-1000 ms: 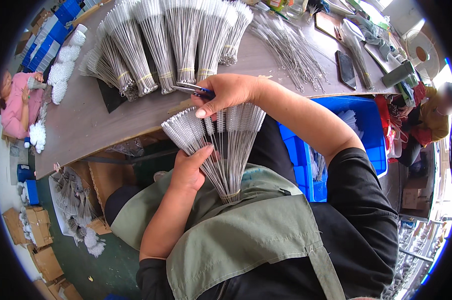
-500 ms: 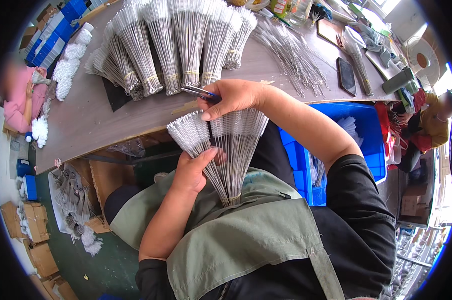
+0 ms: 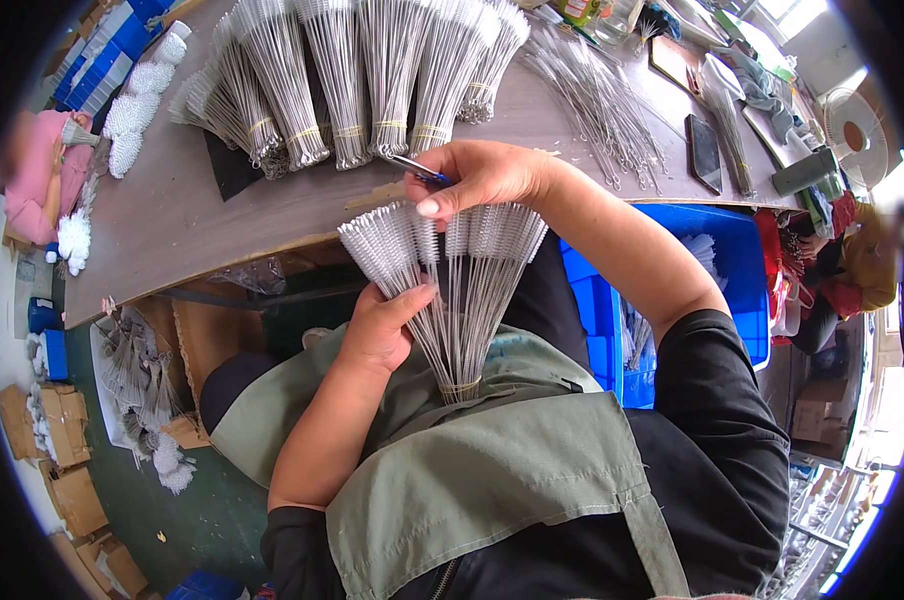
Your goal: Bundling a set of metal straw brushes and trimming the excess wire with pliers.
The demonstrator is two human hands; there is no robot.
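Note:
My left hand (image 3: 380,325) is closed round the left part of a bundle of thin wire tube brushes (image 3: 487,275). The bundle fans out upward, white bristle heads at the top. A yellowish band ties the wires together at the bottom, over my apron. Above the bristles, my right hand (image 3: 472,182) grips a small snips-like metal tool (image 3: 427,176) with a dark blue handle; its tips point left, toward the table. My right fingertips are at the bristle tops; whether they touch a brush I cannot tell. A gap shows between the left and right brushes.
Several banded brush bundles (image 3: 344,90) lie on the table (image 3: 162,215) ahead. Loose looped wires (image 3: 592,105), a phone (image 3: 703,153) and a fan (image 3: 854,138) are to the right. A blue bin (image 3: 747,265) stands beside my right arm. Another person (image 3: 37,175) sits far left.
The gap between the brushes has widened, and a few single brushes now stand out in it. My right hand has shifted slightly up and right; the tool's tips look closer together.

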